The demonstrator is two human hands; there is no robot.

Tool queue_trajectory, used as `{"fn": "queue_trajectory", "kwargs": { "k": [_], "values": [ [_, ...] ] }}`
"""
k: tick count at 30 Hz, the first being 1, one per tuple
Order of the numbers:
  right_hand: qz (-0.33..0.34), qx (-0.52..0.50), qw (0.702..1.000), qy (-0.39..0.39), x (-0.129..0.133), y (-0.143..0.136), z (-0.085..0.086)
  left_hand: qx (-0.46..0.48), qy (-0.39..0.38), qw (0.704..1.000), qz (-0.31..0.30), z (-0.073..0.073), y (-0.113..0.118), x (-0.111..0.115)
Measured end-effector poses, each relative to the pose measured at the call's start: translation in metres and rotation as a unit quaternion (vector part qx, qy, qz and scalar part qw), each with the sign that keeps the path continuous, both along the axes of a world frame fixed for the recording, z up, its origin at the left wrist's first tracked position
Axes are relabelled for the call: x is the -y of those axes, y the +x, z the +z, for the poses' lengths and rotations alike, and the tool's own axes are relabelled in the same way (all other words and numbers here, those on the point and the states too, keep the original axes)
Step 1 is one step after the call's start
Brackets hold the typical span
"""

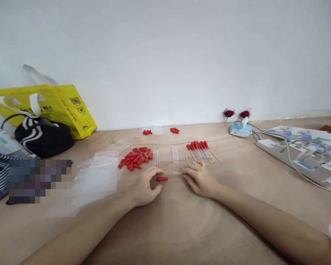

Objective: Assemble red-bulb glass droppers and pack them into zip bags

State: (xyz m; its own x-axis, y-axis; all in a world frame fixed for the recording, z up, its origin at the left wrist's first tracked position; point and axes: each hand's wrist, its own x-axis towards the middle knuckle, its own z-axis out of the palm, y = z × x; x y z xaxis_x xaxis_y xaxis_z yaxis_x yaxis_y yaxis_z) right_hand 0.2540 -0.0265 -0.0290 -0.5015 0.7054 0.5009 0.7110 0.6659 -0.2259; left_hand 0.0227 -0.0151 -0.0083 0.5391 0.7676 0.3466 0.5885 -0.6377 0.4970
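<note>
My left hand (147, 187) is open, its thumb and fingers curved apart around a single red rubber dropper bulb (162, 179) without visibly gripping it. My right hand (200, 179) pinches a thin clear dropper tube (177, 173), whose end points left toward that bulb. Beyond the left hand lies a loose pile of red bulbs (135, 157). A row of bare clear tubes (169, 156) lies to the right of the pile. Farther right, several droppers (200, 151) lie side by side with red bulbs fitted on their far ends.
Clear zip bags (98, 180) lie left of the pile. Small bags with red bulbs (174, 130) rest by the wall. At left are a yellow bag (77, 110) and a black pouch (53, 138). A tissue pack (241, 129) and a corded power strip (300, 158) sit right.
</note>
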Motion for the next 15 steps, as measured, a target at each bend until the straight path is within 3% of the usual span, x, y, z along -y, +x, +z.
{"fn": "queue_trajectory", "kwargs": {
  "k": [8,15],
  "values": [
    [-0.008,-0.036,0.999,0.006,0.0,-0.002,-0.004,-0.036,0.051,0.998,0.012,-0.012,0.009,-0.008],
    [0.006,-0.041,0.999,0.027,0.003,-0.01,-0.008,-0.028,0.081,0.996,0.029,-0.012,0.008,-0.005]
  ]
}}
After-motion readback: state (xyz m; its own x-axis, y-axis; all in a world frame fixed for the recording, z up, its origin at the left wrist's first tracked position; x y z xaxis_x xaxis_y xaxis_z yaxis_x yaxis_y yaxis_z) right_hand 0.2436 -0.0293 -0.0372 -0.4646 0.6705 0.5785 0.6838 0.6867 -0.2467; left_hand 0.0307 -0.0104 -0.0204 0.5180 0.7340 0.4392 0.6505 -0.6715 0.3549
